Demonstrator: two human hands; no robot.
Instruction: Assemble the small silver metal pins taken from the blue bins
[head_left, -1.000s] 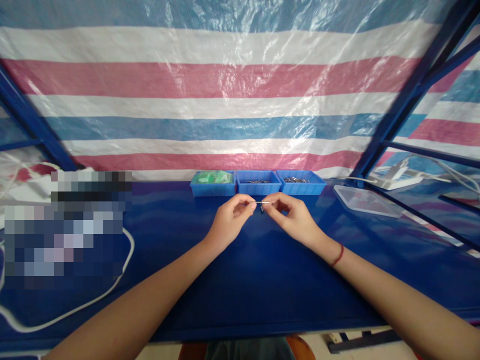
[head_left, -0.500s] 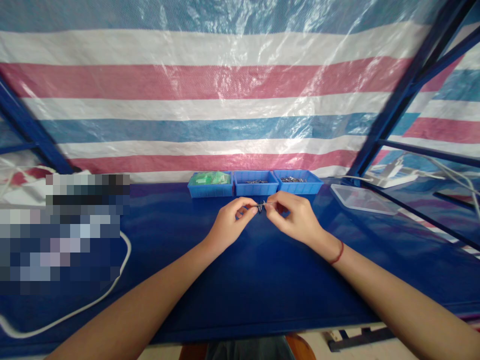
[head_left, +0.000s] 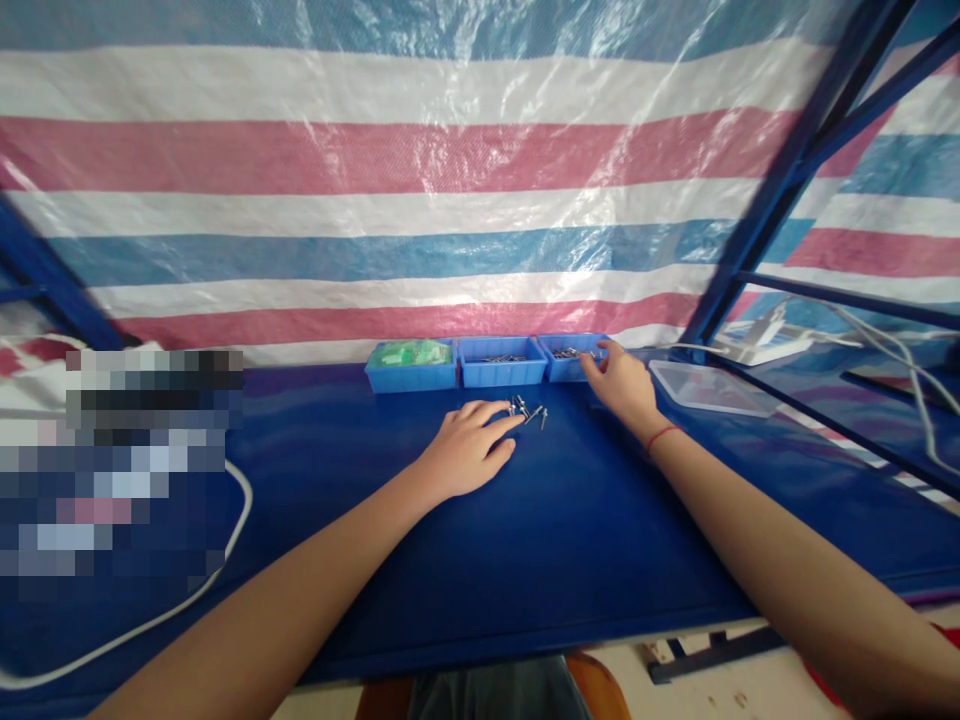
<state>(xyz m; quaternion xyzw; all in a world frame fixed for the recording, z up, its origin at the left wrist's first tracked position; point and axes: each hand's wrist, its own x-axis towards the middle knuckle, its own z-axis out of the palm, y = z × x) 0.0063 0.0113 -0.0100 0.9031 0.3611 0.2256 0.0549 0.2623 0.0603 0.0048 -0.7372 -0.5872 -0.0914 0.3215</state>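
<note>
My left hand lies over the blue table with its fingers spread, the fingertips beside several small shiny metal pieces that look like screws or pins. Nothing shows in its grasp. My right hand is at the front right corner of the right blue bin, thumb and forefinger apart over its rim. Inside that bin lie more small metal parts, partly hidden by the fingers. The middle blue bin also holds small metal parts. Green packets fill the left blue bin.
A clear plastic lid or tray lies right of the bins. Beyond it stands a white power strip with cables. A white cable curves over the table's left side, beside a blurred-out area. Blue metal posts frame the striped sheet behind.
My hands have parted. The left has opened beside the metal pieces, which now lie on the table; the right has moved away to the right bin.
</note>
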